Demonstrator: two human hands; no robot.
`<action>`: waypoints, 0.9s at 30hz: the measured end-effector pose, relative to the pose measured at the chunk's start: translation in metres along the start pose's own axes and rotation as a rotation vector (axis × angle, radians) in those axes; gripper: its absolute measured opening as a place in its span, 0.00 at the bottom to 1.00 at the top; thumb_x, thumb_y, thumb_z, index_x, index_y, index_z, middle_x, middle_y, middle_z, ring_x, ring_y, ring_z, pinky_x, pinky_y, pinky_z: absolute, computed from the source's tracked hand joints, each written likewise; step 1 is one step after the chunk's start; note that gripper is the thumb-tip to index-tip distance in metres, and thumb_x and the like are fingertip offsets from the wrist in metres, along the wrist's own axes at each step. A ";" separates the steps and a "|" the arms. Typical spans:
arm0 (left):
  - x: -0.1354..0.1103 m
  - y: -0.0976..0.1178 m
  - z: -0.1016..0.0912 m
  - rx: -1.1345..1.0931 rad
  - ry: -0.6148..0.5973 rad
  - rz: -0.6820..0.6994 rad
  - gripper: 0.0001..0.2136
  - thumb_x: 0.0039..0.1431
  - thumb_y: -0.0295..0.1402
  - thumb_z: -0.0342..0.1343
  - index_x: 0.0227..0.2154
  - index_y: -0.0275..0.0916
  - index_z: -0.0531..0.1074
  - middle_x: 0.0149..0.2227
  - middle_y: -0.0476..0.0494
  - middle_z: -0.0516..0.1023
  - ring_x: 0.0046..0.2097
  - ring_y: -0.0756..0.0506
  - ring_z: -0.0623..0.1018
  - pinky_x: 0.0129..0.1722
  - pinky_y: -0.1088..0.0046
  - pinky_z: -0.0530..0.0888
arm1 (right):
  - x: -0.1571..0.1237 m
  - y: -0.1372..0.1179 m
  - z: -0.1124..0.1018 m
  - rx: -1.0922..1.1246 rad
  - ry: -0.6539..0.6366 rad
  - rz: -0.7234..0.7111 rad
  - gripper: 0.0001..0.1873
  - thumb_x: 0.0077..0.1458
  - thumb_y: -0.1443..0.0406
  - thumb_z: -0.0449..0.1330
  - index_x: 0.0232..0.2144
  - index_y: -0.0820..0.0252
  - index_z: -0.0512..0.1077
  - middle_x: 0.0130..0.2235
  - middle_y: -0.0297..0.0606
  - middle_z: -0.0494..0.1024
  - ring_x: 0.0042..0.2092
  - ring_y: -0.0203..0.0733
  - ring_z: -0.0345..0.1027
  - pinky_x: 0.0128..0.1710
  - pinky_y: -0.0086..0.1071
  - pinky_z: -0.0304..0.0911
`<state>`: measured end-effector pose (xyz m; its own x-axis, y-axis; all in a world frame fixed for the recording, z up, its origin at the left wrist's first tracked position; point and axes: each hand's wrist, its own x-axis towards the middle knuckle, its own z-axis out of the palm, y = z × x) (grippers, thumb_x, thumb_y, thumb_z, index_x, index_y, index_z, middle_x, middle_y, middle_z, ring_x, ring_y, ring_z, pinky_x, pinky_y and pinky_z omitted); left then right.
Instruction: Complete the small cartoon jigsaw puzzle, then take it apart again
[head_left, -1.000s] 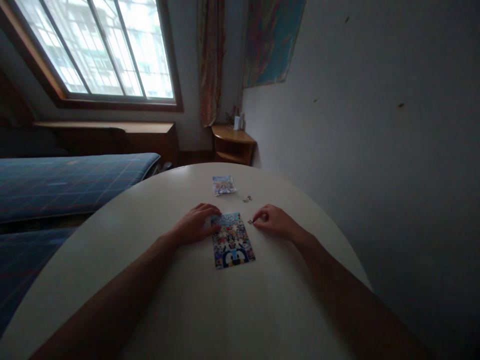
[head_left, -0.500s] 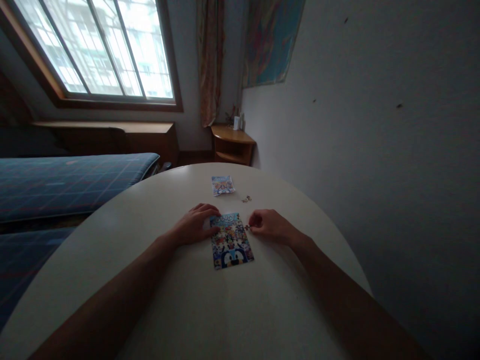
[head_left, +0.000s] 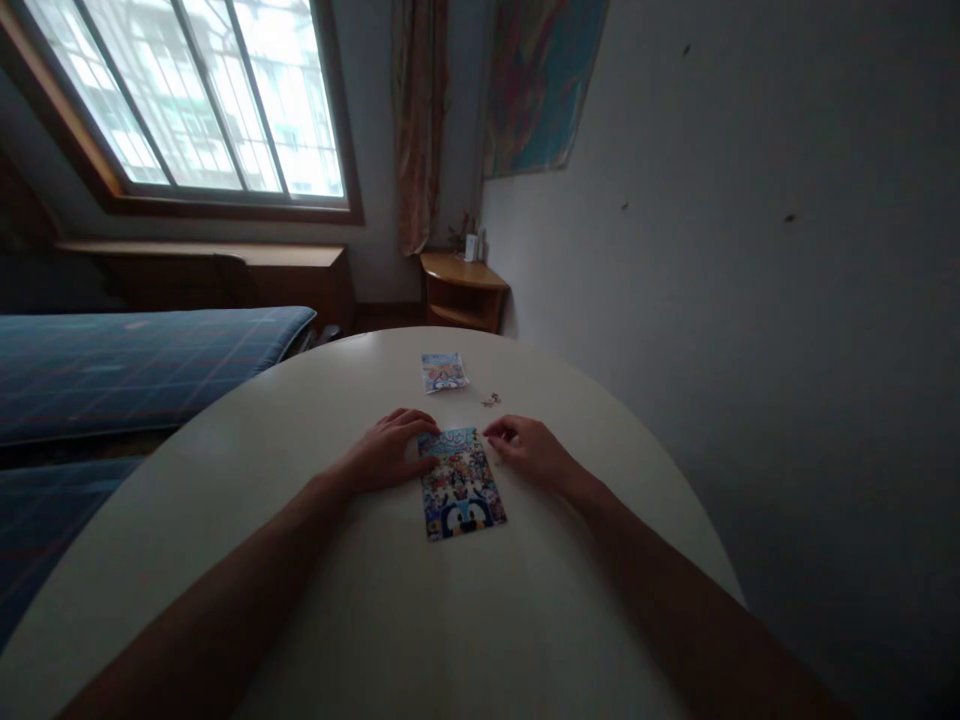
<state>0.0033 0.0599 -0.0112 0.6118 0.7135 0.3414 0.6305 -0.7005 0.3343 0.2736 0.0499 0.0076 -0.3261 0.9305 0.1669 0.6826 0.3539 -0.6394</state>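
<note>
A colourful jigsaw puzzle lies flat in front of me, with a large blue cartoon dog face at its near end. My left hand rests at its left side with fingers apart, the thumb and fingertips touching the upper left edge. At the upper right edge, my right hand has its thumb and index finger pinched together. The small puzzle piece between them is largely hidden by the fingertips. A few loose puzzle pieces lie beyond the right hand.
A small printed packet lies farther back on the round white table. Blue checked mattresses are at the left, and a white wall stands at the right. Behind the table is a wooden corner shelf.
My right hand has moved slightly left and away from me, from beside the puzzle's right edge to its upper right corner, with the small piece. My left hand has stayed in place.
</note>
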 end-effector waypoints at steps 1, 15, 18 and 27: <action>0.000 0.000 0.000 0.000 -0.003 0.001 0.17 0.57 0.42 0.58 0.49 0.44 0.72 0.52 0.41 0.73 0.54 0.39 0.71 0.56 0.57 0.67 | -0.002 0.001 -0.006 -0.033 -0.021 0.009 0.09 0.55 0.66 0.60 0.38 0.61 0.78 0.35 0.40 0.80 0.35 0.38 0.71 0.37 0.31 0.63; -0.001 -0.004 0.002 -0.004 0.003 0.007 0.18 0.57 0.42 0.58 0.49 0.43 0.72 0.52 0.40 0.73 0.54 0.38 0.71 0.56 0.56 0.67 | -0.010 0.005 -0.022 -0.132 -0.169 -0.145 0.10 0.59 0.62 0.59 0.37 0.59 0.79 0.35 0.40 0.79 0.34 0.37 0.70 0.35 0.30 0.61; -0.001 -0.004 0.002 -0.009 0.008 0.006 0.18 0.57 0.42 0.58 0.49 0.44 0.72 0.52 0.41 0.73 0.54 0.39 0.71 0.57 0.56 0.68 | -0.012 0.000 -0.021 -0.056 -0.188 -0.099 0.10 0.59 0.62 0.59 0.38 0.59 0.79 0.33 0.38 0.80 0.33 0.37 0.71 0.34 0.30 0.61; 0.000 -0.004 0.003 -0.014 0.018 0.000 0.18 0.56 0.42 0.58 0.48 0.44 0.73 0.52 0.41 0.74 0.55 0.39 0.71 0.57 0.57 0.68 | -0.020 -0.022 -0.011 0.133 -0.275 -0.149 0.09 0.56 0.61 0.62 0.37 0.57 0.80 0.35 0.36 0.83 0.35 0.37 0.74 0.37 0.28 0.63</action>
<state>0.0021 0.0623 -0.0154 0.6028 0.7133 0.3574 0.6234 -0.7007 0.3470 0.2726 0.0246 0.0269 -0.5921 0.8030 0.0688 0.5288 0.4515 -0.7187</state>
